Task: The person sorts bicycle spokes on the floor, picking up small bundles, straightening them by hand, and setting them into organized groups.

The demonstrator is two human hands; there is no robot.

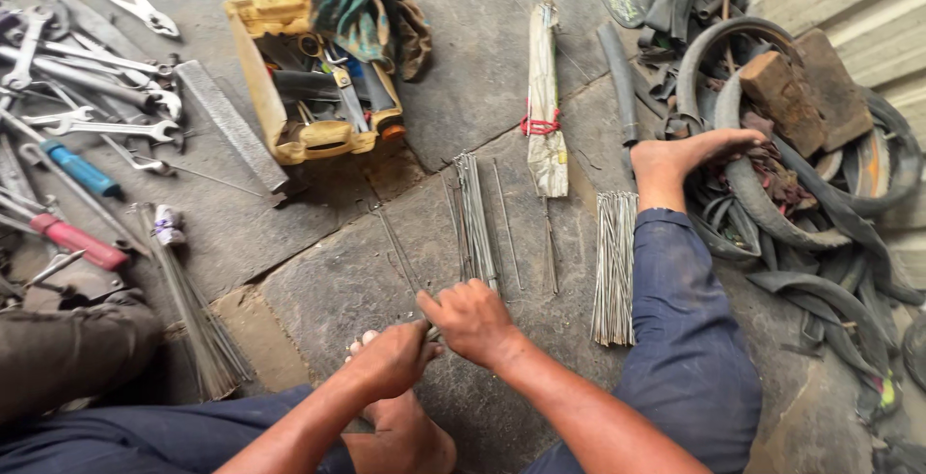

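While both hands [439, 339] meet, spokes [475, 218] just ahead, touching

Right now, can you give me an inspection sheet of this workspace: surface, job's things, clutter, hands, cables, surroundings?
Surface: stone floor, grey, dusty, with open joints.
Job's things: thin metal spokes lying in a bunch ahead of the hands; another spoke bundle beside the right leg; a paper-wrapped bundle tied with red band.
Clutter: wrenches and screwdrivers at left, yellow tool tray with a cloth on it, metal file.
Hands: left hand and right hand close together, both closed on spoke ends.
Cables: nothing seen.
Surroundings: old tyres and rubber tubes with wood blocks at right; bare feet on the floor.
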